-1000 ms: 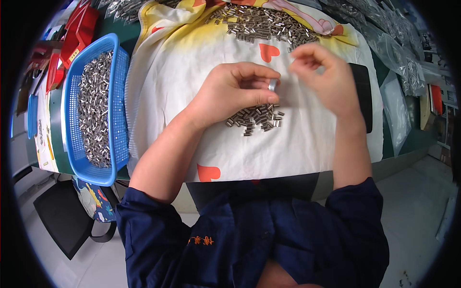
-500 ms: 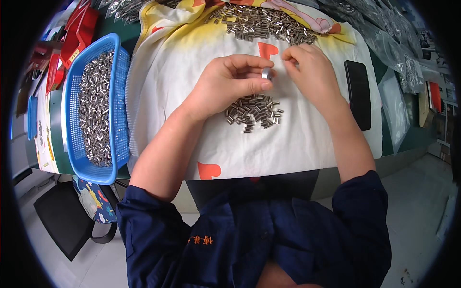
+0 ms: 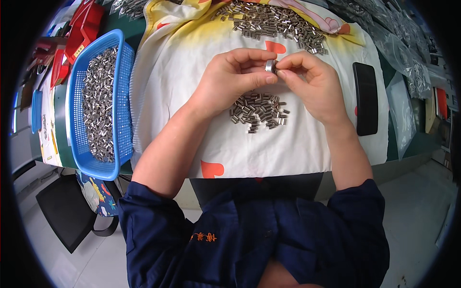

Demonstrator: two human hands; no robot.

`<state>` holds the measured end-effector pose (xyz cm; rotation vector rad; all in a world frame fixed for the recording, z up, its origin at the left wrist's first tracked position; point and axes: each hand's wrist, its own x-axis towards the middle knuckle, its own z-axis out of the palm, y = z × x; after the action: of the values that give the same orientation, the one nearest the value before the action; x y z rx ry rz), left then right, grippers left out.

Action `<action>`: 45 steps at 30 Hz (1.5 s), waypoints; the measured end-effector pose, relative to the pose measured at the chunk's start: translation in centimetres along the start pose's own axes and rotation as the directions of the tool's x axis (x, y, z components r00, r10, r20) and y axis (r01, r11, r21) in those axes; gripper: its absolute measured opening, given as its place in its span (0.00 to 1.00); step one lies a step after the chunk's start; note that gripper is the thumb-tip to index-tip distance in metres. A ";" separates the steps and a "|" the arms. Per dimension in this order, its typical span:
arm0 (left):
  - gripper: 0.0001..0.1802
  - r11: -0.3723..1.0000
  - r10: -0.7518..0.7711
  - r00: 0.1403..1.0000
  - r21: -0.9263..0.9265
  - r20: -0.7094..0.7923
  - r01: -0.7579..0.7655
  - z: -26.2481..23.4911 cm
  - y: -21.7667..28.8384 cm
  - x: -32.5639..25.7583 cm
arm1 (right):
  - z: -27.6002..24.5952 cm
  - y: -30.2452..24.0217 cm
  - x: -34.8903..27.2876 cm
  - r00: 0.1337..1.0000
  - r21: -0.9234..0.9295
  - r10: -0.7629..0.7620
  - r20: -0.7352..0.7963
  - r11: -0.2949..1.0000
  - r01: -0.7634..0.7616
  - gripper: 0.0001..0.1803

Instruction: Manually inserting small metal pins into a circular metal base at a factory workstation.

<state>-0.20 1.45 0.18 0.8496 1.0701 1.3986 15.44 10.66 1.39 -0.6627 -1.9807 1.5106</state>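
Note:
My left hand point(image 3: 225, 79) is closed, with a silver metal ring point(image 3: 270, 66) pinched between thumb and fingers. Just to the right, my right hand point(image 3: 319, 84) is closed too, its thumb and forefinger tips pressed together at the ring's right side. Whatever those fingertips hold is too small and covered to make out. Below the hands, a small pile of short metal cylinders point(image 3: 259, 113) lies on the white printed cloth point(image 3: 168, 81). A larger heap of the same cylinders point(image 3: 273, 24) spreads over the cloth's far side.
To the left, a blue plastic basket point(image 3: 124, 103) holds many metal cylinders. A black phone point(image 3: 366, 98) lies at the cloth's right side. Clear plastic bags point(image 3: 408, 65) of metal parts sit at the far right, and red bins point(image 3: 85, 29) stand at the far left.
My right hand has moved from near the far heap down to the ring, and its fingertips now meet the ring's side. The left hand still holds the ring. The whole view has shifted slightly.

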 end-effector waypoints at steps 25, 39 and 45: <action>0.18 0.939 -0.197 0.957 0.322 0.212 0.122 0.6 0.8 -0.7 | -3.1 1.5 5.9 0.976 -0.886 -0.185 0.112 0.426 0.182 0.08; 0.19 0.999 0.006 0.999 -0.044 -0.035 -0.008 -0.5 -0.2 0.3 | -0.4 -0.3 0.5 0.997 -0.125 -0.078 0.003 0.989 0.078 0.04; 0.19 0.999 0.005 1.000 0.039 -0.020 -0.004 -0.3 -0.2 0.1 | 0.2 -0.9 0.3 0.993 -0.198 -0.120 -0.020 0.974 0.113 0.04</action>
<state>-0.44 1.55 -0.08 0.8688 1.1144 1.3963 15.05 10.51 2.25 -0.6338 -2.1238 1.2388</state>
